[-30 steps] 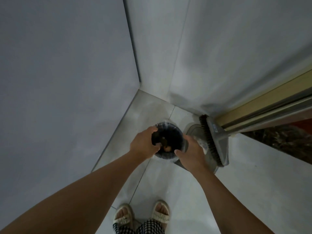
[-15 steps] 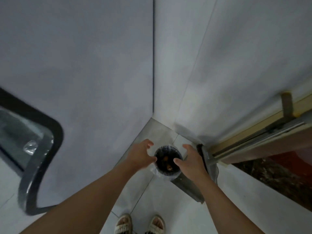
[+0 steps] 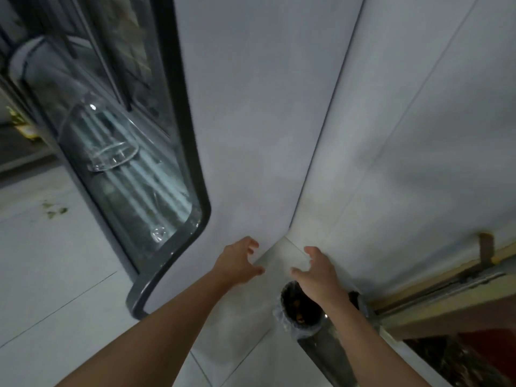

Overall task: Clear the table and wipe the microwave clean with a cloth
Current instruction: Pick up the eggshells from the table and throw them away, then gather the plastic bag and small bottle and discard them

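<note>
So the lined bin (image 3: 300,308) with scraps sits on the floor in the wall corner, below both hands. Left hand (image 3: 237,263) and right hand (image 3: 318,270) are spread open, empty. I'd head back to the table for the cloth; neither's in view.

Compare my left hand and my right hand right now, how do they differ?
The left hand hangs in front of the wall, clear of the bin; the right hand overlaps the bin's rim. The left hand sits slightly higher in view than the right hand. Both are open, fingers spread and curled, holding nothing.
</note>
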Demonstrator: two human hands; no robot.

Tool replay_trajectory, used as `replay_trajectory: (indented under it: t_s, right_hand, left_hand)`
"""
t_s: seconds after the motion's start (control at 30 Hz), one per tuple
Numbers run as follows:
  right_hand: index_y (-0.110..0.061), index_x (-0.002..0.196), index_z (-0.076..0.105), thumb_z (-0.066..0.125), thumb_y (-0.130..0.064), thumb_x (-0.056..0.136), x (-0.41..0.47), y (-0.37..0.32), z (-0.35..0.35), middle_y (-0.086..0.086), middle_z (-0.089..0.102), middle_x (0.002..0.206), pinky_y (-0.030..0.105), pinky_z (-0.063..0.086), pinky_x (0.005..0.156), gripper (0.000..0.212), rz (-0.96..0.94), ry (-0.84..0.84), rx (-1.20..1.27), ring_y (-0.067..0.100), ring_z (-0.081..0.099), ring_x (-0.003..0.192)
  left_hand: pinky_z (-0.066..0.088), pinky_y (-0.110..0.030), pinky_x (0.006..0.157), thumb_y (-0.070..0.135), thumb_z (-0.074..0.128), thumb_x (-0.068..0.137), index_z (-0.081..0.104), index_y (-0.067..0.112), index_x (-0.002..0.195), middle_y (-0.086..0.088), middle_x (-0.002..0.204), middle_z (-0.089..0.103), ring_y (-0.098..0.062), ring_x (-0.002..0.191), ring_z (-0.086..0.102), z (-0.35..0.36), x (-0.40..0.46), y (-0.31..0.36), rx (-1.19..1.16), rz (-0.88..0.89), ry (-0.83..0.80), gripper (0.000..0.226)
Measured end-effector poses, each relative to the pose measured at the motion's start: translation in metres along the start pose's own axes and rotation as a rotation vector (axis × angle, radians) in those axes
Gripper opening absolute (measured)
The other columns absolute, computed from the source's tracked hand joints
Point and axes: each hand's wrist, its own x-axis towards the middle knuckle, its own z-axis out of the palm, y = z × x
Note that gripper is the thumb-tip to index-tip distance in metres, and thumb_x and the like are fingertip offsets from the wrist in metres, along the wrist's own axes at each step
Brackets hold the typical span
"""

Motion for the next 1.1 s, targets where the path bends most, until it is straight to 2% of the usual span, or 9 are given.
replay_trajectory:
  t_s: [0.17, 0.23, 0.33, 0.43, 0.57, 0.63, 0.83, 0.97, 1.1]
  right_hand:
    - [-0.01, 0.135, 0.041, 0.068, -0.022, 0.082, -0.03, -0.052, 0.034, 0.011, 0.045, 0.137, 0.025, 0.037, 0.092, 0.06, -0.076, -0.015, -0.014, 0.019, 0.048, 0.118]
    - [-0.01, 0.138, 0.039, 0.068, -0.022, 0.082, -0.043, -0.072, 0.053, 0.011, 0.044, 0.137, 0.021, 0.035, 0.091, 0.064, -0.102, -0.022, -0.025, 0.021, 0.047, 0.121]
    - [-0.01, 0.139, 0.037, 0.07, -0.025, 0.08, -0.064, -0.106, 0.082, 0.011, 0.045, 0.137, 0.02, 0.035, 0.091, 0.07, -0.124, -0.016, -0.071, 0.024, 0.048, 0.122]
    - [-0.01, 0.139, 0.038, 0.071, -0.025, 0.079, -0.086, -0.142, 0.116, 0.012, 0.046, 0.136, 0.021, 0.037, 0.092, 0.07, -0.164, -0.033, -0.093, 0.024, 0.049, 0.122]
    - [-0.012, 0.138, 0.039, 0.07, -0.025, 0.08, -0.115, -0.187, 0.167, 0.011, 0.047, 0.133, 0.011, 0.039, 0.074, 0.067, -0.236, -0.088, -0.119, 0.018, 0.053, 0.108]
    - [-0.011, 0.138, 0.038, 0.071, -0.026, 0.08, -0.13, -0.212, 0.194, 0.009, 0.047, 0.133, 0.017, 0.04, 0.078, 0.068, -0.281, -0.118, -0.126, 0.019, 0.052, 0.108]
    - [-0.011, 0.144, 0.028, 0.069, -0.025, 0.083, -0.171, -0.286, 0.274, 0.011, 0.034, 0.147, 0.029, 0.034, 0.104, 0.075, -0.406, -0.233, -0.16, 0.024, 0.038, 0.132]
    - [-0.009, 0.145, 0.025, 0.067, -0.024, 0.085, -0.191, -0.332, 0.321, 0.01, 0.031, 0.149, 0.024, 0.031, 0.1, 0.074, -0.5, -0.323, -0.184, 0.024, 0.035, 0.134]
    - [-0.01, 0.143, 0.028, 0.068, -0.026, 0.084, -0.197, -0.379, 0.365, 0.012, 0.036, 0.145, 0.034, 0.037, 0.104, 0.073, -0.56, -0.388, -0.206, 0.025, 0.04, 0.131]
  left_hand:
    - [0.048, -0.024, 0.083, 0.024, 0.076, 0.076, 0.051, 0.019, 0.124, -0.004, 0.122, 0.058, -0.016, 0.104, 0.057, -0.05, -0.042, -0.035, -0.014, -0.002, 0.079, 0.055]
    - [0.048, -0.022, 0.08, 0.024, 0.076, 0.076, 0.052, 0.019, 0.124, -0.004, 0.121, 0.058, -0.014, 0.101, 0.056, -0.072, -0.062, -0.055, -0.026, -0.002, 0.117, 0.054]
    - [0.047, -0.024, 0.088, 0.025, 0.075, 0.077, 0.05, 0.019, 0.126, -0.003, 0.122, 0.059, -0.015, 0.106, 0.057, -0.106, -0.095, -0.088, -0.034, -0.019, 0.152, 0.056]
    - [0.044, -0.021, 0.083, 0.024, 0.074, 0.076, 0.051, 0.019, 0.126, -0.001, 0.12, 0.06, -0.011, 0.099, 0.056, -0.142, -0.133, -0.127, -0.07, -0.045, 0.202, 0.056]
    - [0.047, -0.025, 0.083, 0.023, 0.073, 0.077, 0.051, 0.021, 0.125, -0.002, 0.118, 0.06, -0.015, 0.1, 0.057, -0.189, -0.182, -0.18, -0.087, -0.088, 0.264, 0.053]
    - [0.048, -0.026, 0.084, 0.023, 0.073, 0.078, 0.051, 0.02, 0.125, -0.004, 0.117, 0.059, -0.017, 0.101, 0.058, -0.211, -0.207, -0.206, -0.103, -0.112, 0.308, 0.052]
    - [0.049, -0.024, 0.078, 0.026, 0.074, 0.078, 0.051, 0.02, 0.124, -0.003, 0.114, 0.058, -0.015, 0.093, 0.058, -0.272, -0.276, -0.285, -0.163, -0.214, 0.435, 0.051]
    - [0.045, -0.021, 0.072, 0.029, 0.074, 0.078, 0.052, 0.02, 0.123, -0.002, 0.114, 0.059, -0.014, 0.089, 0.059, -0.307, -0.315, -0.333, -0.193, -0.313, 0.525, 0.052]
    - [0.05, -0.024, 0.071, 0.028, 0.074, 0.077, 0.053, 0.022, 0.121, 0.0, 0.109, 0.059, -0.015, 0.09, 0.061, -0.343, -0.339, -0.373, -0.247, -0.399, 0.611, 0.05]
